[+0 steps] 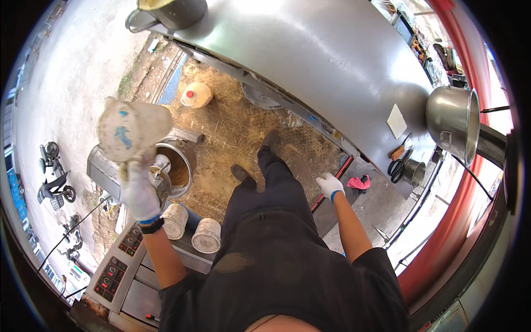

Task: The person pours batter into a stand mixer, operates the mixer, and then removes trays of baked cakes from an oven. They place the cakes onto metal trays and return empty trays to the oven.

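Note:
My left hand (140,191), in a white glove with a dark band at the wrist, is raised at the left. It grips a whitish plastic container (137,128) with blue marks, blurred in the view. Just behind that container, a mixer (99,170) stands with its metal bowl (191,166); part of the bowl is hidden by the hand and container. My right hand (330,185), also white-gloved, hangs beside my leg near the steel table's lower end. Its fingers are curled in, and nothing shows in them.
The steel table (315,54) bears a metal jug (178,14), a white board (397,121), a knife (398,153), black-handled scissors (396,171), a small metal cup (413,172) and a large pot (450,124). A plastic jug (199,95) stands on the floor. White buckets (206,236) adjoin a control panel (111,276).

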### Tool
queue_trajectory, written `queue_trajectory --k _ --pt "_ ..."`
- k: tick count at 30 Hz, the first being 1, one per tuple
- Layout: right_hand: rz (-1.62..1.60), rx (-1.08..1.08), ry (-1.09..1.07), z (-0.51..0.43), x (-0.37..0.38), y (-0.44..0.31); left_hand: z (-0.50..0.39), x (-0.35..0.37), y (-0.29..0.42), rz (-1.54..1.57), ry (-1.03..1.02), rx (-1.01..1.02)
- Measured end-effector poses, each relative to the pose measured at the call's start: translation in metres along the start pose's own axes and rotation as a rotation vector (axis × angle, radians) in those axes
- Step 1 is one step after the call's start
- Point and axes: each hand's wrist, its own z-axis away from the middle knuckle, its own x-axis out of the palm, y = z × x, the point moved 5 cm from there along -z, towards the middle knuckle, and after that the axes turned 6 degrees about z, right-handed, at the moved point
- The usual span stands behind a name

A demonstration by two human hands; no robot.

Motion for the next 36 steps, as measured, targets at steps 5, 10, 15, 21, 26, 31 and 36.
queue_trajectory --k 5,10,15,21,26,31,36 --pt "0.211 0.065 0.045 -0.042 0.017 -0.017 0.074 -0.019 -0.178 -0.351 -0.113 -0.353" --pt "0.286 0.118 0.187 -0.160 0.030 -0.023 0.126 -0.015 -0.344 -0.310 -0.188 -0.623" --pt "0.415 0.062 0.373 -0.280 0.029 -0.041 0.153 0.011 -0.500 -0.344 -0.323 -0.711" --pt "0.438 -0.049 0.687 -0.404 0.032 -0.034 0.161 0.058 -0.597 -0.332 -0.344 -0.688" --pt "0.611 -0.004 0.603 -0.446 0.022 -0.019 0.166 0.083 -0.606 -0.395 -0.366 -0.685" --pt "0.242 -0.330 0.754 -0.419 0.004 0.014 0.183 0.076 -0.595 -0.493 -0.314 -0.646" --pt "-0.620 -0.273 0.061 -0.193 0.028 -0.045 0.214 0.038 -0.558 -0.587 -0.321 -0.495"
